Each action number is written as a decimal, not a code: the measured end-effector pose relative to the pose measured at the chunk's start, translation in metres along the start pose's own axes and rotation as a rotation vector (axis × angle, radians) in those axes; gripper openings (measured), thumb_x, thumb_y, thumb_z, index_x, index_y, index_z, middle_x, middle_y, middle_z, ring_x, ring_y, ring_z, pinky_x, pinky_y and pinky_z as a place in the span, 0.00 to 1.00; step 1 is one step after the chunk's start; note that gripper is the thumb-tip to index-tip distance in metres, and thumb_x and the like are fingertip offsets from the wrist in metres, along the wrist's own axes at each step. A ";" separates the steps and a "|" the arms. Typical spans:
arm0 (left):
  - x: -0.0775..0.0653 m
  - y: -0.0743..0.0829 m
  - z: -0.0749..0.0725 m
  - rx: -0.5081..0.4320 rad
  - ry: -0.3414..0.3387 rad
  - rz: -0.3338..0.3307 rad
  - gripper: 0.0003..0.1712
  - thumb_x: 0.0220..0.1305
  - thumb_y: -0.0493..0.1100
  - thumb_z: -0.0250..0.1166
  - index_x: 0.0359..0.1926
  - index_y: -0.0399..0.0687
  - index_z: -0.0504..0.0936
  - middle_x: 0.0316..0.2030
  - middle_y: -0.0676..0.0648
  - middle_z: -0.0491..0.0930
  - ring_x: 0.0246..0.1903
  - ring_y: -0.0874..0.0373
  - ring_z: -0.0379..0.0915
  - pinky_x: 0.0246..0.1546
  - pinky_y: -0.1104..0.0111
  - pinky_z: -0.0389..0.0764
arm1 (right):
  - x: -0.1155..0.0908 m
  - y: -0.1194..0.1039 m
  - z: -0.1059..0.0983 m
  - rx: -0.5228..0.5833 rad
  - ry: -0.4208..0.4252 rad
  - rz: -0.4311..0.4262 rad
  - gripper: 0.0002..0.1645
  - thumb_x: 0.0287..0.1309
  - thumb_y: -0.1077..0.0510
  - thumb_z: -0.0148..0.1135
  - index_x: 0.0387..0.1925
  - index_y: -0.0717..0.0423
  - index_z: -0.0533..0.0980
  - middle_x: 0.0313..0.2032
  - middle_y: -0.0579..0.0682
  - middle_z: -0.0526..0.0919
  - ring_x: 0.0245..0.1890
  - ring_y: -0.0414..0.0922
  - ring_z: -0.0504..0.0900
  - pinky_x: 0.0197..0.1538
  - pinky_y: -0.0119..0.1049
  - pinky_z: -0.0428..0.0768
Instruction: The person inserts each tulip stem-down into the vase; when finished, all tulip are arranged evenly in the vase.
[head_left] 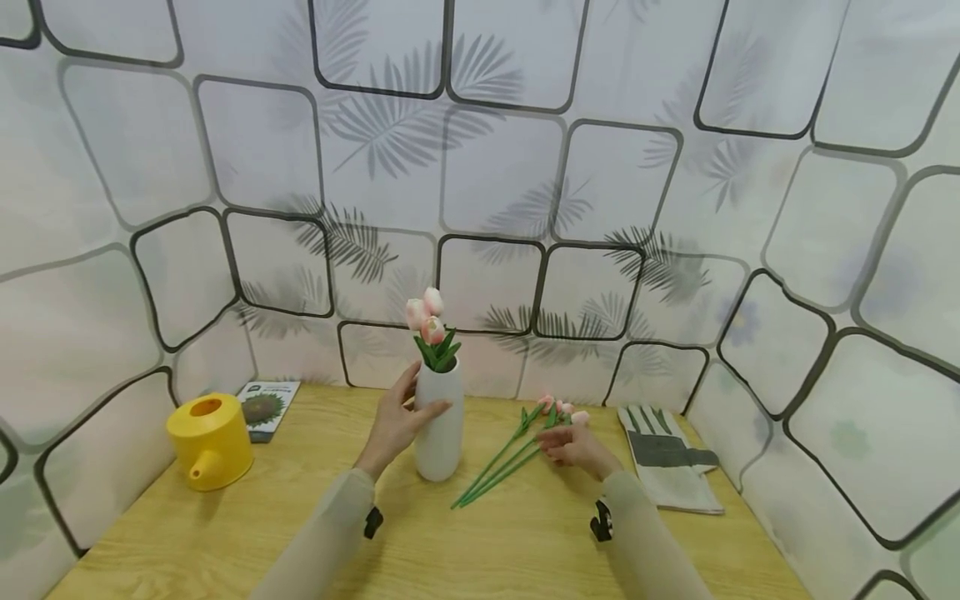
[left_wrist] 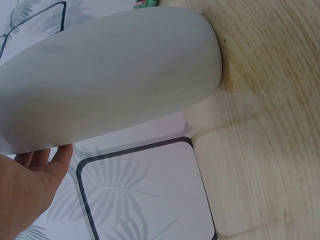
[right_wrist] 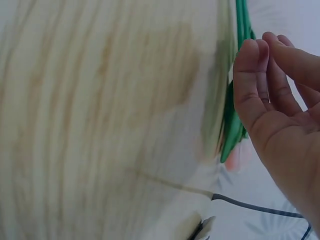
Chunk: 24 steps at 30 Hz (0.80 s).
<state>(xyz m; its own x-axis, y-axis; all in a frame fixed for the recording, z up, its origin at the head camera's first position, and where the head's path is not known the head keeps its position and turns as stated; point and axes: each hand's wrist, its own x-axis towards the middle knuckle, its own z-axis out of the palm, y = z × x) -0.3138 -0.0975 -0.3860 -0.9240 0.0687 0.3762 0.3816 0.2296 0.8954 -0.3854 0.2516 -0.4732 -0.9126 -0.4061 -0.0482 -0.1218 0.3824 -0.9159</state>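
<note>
A white vase (head_left: 440,421) stands upright on the table, and several pink tulips (head_left: 427,317) with green leaves rise from its mouth. My left hand (head_left: 405,410) grips the vase from its left side, thumb across the front. In the left wrist view, fingers of the left hand (left_wrist: 35,185) curve against the vase wall (left_wrist: 115,75). Several loose tulips (head_left: 504,467) lie to the right, blossoms pointing away. My right hand (head_left: 579,448) is at their upper stems, fingers loosely bent. In the right wrist view, green stems and leaves (right_wrist: 235,117) pass beside the fingertips; no stem shows between them.
A yellow watering can (head_left: 212,446) stands at the left, with a seed packet (head_left: 266,407) behind it. Pale gloves with grey bands (head_left: 667,458) lie on the right. A patterned curtain (head_left: 495,192) encloses the back and sides of the wooden table (head_left: 480,554).
</note>
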 end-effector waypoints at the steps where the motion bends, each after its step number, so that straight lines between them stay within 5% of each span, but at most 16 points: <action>1: 0.000 -0.001 0.000 -0.002 -0.001 -0.002 0.48 0.60 0.45 0.71 0.76 0.44 0.56 0.66 0.34 0.68 0.63 0.38 0.69 0.60 0.46 0.73 | 0.000 0.002 0.000 -0.013 0.001 0.004 0.24 0.64 0.71 0.56 0.60 0.76 0.70 0.53 0.70 0.79 0.44 0.49 0.84 0.41 0.36 0.83; 12: 0.016 -0.033 0.005 -0.011 0.031 -0.009 0.48 0.58 0.45 0.73 0.75 0.54 0.58 0.66 0.39 0.69 0.63 0.41 0.70 0.60 0.47 0.74 | 0.003 0.010 0.005 -0.160 0.012 0.000 0.23 0.60 0.73 0.53 0.58 0.74 0.73 0.45 0.66 0.83 0.45 0.52 0.83 0.39 0.32 0.81; 20: 0.005 -0.008 0.002 -0.007 0.001 0.006 0.48 0.60 0.44 0.72 0.76 0.47 0.56 0.67 0.35 0.68 0.63 0.38 0.69 0.61 0.46 0.73 | 0.008 0.006 0.009 -0.193 0.034 0.048 0.24 0.58 0.74 0.51 0.57 0.75 0.74 0.45 0.66 0.84 0.42 0.47 0.82 0.39 0.32 0.79; 24: 0.001 -0.002 0.001 -0.002 -0.002 0.002 0.48 0.60 0.44 0.72 0.76 0.46 0.57 0.66 0.34 0.68 0.63 0.38 0.69 0.60 0.46 0.74 | 0.011 0.003 0.012 -0.205 0.051 0.078 0.23 0.59 0.74 0.51 0.57 0.73 0.75 0.37 0.60 0.85 0.28 0.39 0.75 0.31 0.30 0.72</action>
<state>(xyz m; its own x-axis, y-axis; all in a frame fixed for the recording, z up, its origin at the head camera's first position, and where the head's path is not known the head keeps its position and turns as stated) -0.3155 -0.0973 -0.3877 -0.9234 0.0714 0.3771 0.3831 0.2280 0.8951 -0.3905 0.2382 -0.4815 -0.9403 -0.3281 -0.0903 -0.1225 0.5738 -0.8098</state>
